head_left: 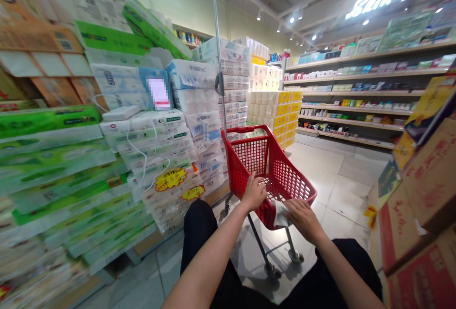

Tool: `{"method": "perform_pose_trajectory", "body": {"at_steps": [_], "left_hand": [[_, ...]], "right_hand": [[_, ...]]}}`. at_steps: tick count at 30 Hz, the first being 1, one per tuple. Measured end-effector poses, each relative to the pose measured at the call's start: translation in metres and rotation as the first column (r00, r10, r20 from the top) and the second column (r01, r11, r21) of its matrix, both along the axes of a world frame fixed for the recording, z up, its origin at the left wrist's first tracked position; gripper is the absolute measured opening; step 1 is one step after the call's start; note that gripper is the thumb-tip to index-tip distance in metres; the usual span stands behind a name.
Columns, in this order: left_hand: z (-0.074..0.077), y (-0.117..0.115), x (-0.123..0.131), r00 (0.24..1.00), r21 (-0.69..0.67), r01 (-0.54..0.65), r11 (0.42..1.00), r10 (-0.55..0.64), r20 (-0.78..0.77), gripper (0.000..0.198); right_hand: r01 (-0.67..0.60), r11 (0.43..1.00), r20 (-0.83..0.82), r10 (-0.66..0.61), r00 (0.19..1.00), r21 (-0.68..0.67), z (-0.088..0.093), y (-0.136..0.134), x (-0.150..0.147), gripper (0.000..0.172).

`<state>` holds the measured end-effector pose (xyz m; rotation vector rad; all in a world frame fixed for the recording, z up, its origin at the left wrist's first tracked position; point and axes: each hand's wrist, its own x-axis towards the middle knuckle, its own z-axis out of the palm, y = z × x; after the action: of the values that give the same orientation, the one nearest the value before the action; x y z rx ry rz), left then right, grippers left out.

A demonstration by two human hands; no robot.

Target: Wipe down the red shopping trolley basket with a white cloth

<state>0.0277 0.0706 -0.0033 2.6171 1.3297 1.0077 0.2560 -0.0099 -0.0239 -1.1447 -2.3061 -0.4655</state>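
Note:
A red plastic shopping cart [292,181] with a perforated basket stands between my knees. My left hand [254,194] grips the near left rim of the basket, its fingers curled over the edge. At the near front corner my right hand [302,218] presses a crumpled white cloth [280,214] against the outside of the basket. The fingers of that hand are bent over the cloth, which they partly hide. A metal pole [217,33] rises from the cart's far left corner.
Stacked tissue packs [64,143] line the left side, with a white cable [144,166] hanging over some. Cardboard boxes [409,223] crowd the right. Farther back are yellow-and-white packs [287,114] and long product shelves [356,94]. Pale floor tiles [326,171] run beside the cart.

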Motion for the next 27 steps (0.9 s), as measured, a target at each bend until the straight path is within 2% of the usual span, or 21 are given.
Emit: {"method": "perform_pose_trajectory", "body": {"at_steps": [4,7,9,12,16,19,21,23,27], "left_hand": [[0.000,-0.003,0.001,1.000,-0.014,0.004,1.000,-0.004,-0.002,0.020],[-0.001,-0.006,0.003,1.000,-0.004,-0.010,1.000,0.010,0.010,0.021],[-0.001,-0.008,0.003,1.000,0.010,-0.022,1.000,0.022,0.017,0.020],[-0.001,-0.010,0.002,0.998,0.027,-0.050,0.998,0.049,0.026,0.018],[0.001,-0.011,-0.001,0.998,0.022,-0.063,0.998,0.062,0.031,0.018],[0.002,-0.010,-0.006,0.996,0.017,-0.077,0.997,0.076,0.045,0.017],[0.002,-0.010,-0.011,0.996,0.004,-0.076,0.997,0.075,0.046,0.013],[0.004,-0.010,-0.017,0.998,-0.006,-0.052,0.999,0.053,0.035,0.008],[0.006,-0.011,-0.025,1.000,0.000,0.004,1.000,-0.004,0.017,0.010]], "right_hand": [[0.060,0.998,-0.004,-0.060,0.998,0.023,-0.007,0.017,0.050,0.033],[0.132,0.991,-0.029,-0.132,0.991,0.026,-0.008,0.022,0.066,0.036],[0.195,0.981,-0.067,-0.194,0.979,0.009,-0.006,0.019,0.058,0.034],[0.287,0.958,-0.131,-0.283,0.950,0.015,0.001,0.004,0.018,0.032],[0.263,0.964,-0.147,-0.254,0.956,0.042,0.011,-0.023,-0.053,0.027],[0.281,0.959,-0.160,-0.272,0.949,0.033,0.016,-0.033,-0.084,0.024],[0.247,0.969,-0.140,-0.242,0.960,0.020,0.016,-0.033,-0.088,0.023],[0.162,0.987,-0.102,-0.160,0.982,0.008,0.014,-0.029,-0.079,0.023],[-0.001,1.000,-0.021,0.001,1.000,-0.019,0.007,-0.013,-0.036,0.027]]}}
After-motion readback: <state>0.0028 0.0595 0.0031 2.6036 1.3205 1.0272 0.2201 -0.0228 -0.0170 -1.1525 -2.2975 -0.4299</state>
